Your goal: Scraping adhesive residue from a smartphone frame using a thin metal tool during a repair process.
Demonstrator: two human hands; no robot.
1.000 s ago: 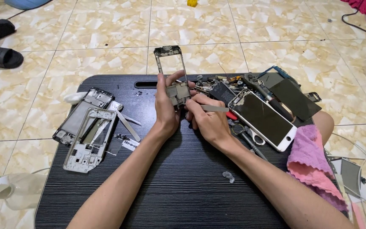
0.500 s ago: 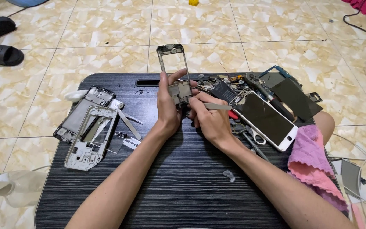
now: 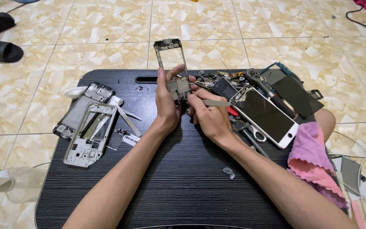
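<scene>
The left hand (image 3: pixel 168 104) is curled, thumb and fingers pinching the lower end of a thin phone frame (image 3: pixel 172 59) that stands upright from its grip, the empty rectangle rising above the fingertips over the far edge of the black tabletop (image 3: pixel 183 182). A small grey metal part (image 3: pixel 178 88) sits at the base of that frame, held between the left thumb and fingers. The right hand (image 3: pixel 208 116) is just beside the left, almost touching it, fingers folded tight around a pair of metal tweezers (image 3: pixel 217 102); one end of the tool lies toward the grey part and the other sticks out to the right past the knuckles. Whether its tip touches the part I cannot tell.

Right of the right hand lies a white phone with a dark screen (image 3: pixel 265 116), with a heap of loose parts and dark panels (image 3: pixel 293 95) beyond it and a pink cloth (image 3: pixel 314 163) nearer the person. Left of the left hand, well apart, lie two stripped phone shells (image 3: pixel 87 123) side by side with a flat metal pry tool (image 3: pixel 128 121) next to them. A small crumpled scrap (image 3: pixel 228 172) rests on the tabletop below the right forearm
</scene>
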